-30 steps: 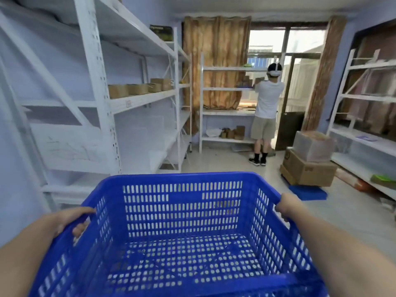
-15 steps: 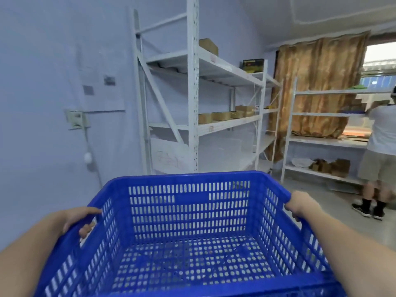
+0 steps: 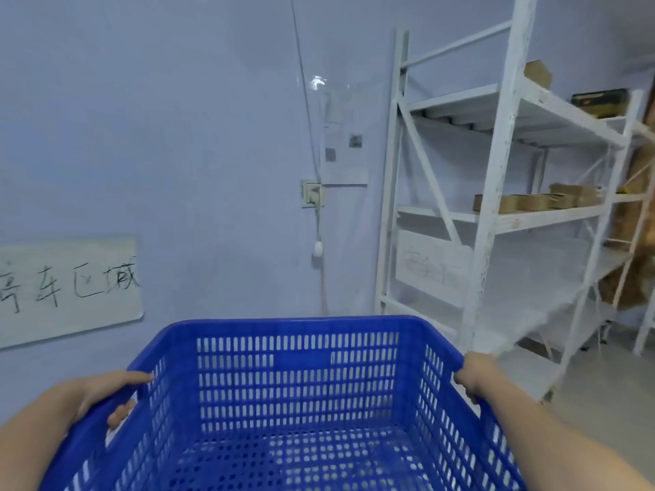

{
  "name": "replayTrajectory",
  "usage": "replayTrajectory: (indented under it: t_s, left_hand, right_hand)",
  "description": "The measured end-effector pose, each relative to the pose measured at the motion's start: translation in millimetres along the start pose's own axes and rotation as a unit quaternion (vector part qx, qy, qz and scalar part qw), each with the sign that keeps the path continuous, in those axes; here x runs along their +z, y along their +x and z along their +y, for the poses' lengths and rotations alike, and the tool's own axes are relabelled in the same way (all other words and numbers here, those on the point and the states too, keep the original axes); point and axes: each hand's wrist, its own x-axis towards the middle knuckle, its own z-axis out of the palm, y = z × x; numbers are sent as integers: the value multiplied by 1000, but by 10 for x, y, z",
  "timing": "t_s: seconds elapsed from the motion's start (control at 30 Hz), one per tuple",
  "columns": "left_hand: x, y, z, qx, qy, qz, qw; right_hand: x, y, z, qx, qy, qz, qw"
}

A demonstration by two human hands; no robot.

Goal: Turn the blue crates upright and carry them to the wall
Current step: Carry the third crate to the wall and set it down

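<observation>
Carrying: your left hand [image 3: 94,393] and right hand [image 3: 473,372] clasp the upright blue crate [image 3: 297,395] by its side rims.
Remaining: set it down at the wall [image 3: 177,136], 12 o'clock; other crates are out of view.

Pale blue wall [image 3: 177,118] — white metal shelving [image 3: 496,214] at right.

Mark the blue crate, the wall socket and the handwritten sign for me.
blue crate [image 3: 297,370]: head view, on its slotted far wall.
wall socket [image 3: 312,193]: head view, on the faceplate.
handwritten sign [image 3: 67,288]: head view, on the board's written middle.
</observation>
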Motion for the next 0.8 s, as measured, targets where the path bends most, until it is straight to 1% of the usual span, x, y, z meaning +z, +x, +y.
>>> replayTrajectory:
  t_s: [0.07,0.1,0.13,0.2,0.27,0.33,0.4,0.53,0.67,0.8]
  left_hand:
    - [-386,219,-352,-21,-11,32,999]
    - [-493,173,-465,-35,-22,34,999]
    - [-567,61,-527,-50,-37,40,997]
    - [-706,-53,-685,-73,-65,60,993]
    - [-844,-40,-888,-98,-87,55,990]
    - [-946,-7,-1119,-118,-102,67,985]
    - [-1011,49,-1329,-130,-117,100,980]
    - [-1038,180,-1664,-155,-127,150,968]
    - [-990,348,-1893,-180,-161,195,951]
    - [-887,481,-2027,-203,-175,245,932]
  right_hand:
    - [267,-51,-414,-34,11,-15,999]
    - [415,-42,-605,-46,22,-15,999]
    - [541,-31,-795,-55,15,-15,998]
    - [777,-10,-1142,-77,-11,-44,996]
    - [1012,33,-1463,-83,-23,-61,994]
    - [1224,80,-1752,-107,-20,-60,992]
    - [1381,134,-2025,-123,-19,-57,991]
    - [1774,378,-2409,-148,-37,-57,987]
    - [2163,650,-2698,-183,-67,-86,977]
    - [2490,851,-2897,-204,-64,-108,971]
